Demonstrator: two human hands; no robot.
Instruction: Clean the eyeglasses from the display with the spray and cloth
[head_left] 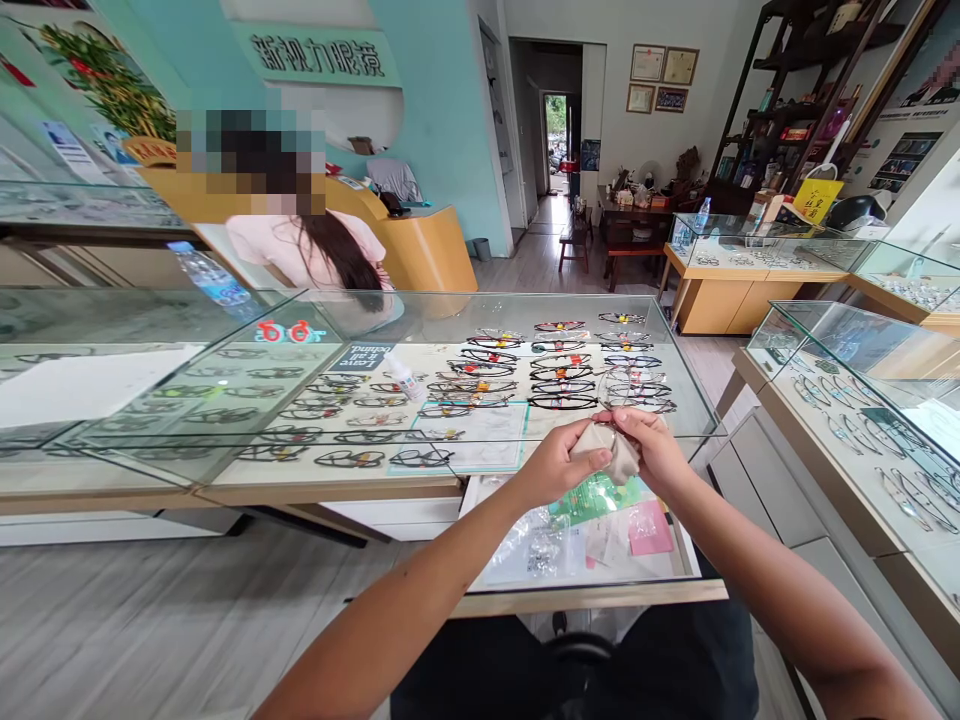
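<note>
In front of me, over an open drawer (pixel 495 590), both hands meet at a beige cloth (pixel 621 462). My left hand (pixel 556 462) is closed on the cloth from the left, thumb pointing inward across it. From the right, my right hand (pixel 654 448) pinches at the cloth's upper edge. A thin, rounded outline like an eyeglass frame (pixel 602 388) rises just above the fingertips; I cannot make out whether it is held or lies in the case behind. Under the cloth, the drawer holds a green printed packet (pixel 600 498), clear plastic bags (pixel 536 545) and a pink piece (pixel 649 528).
A glass display case (pixel 480 308) with rows of eyeglasses (pixel 562 388) stands directly ahead. On its glass are a small white bottle (pixel 405 378) and a water bottle (pixel 214 280). Another person (pixel 300 245) sits beyond it. More glass cases (pixel 862 400) stand to the right.
</note>
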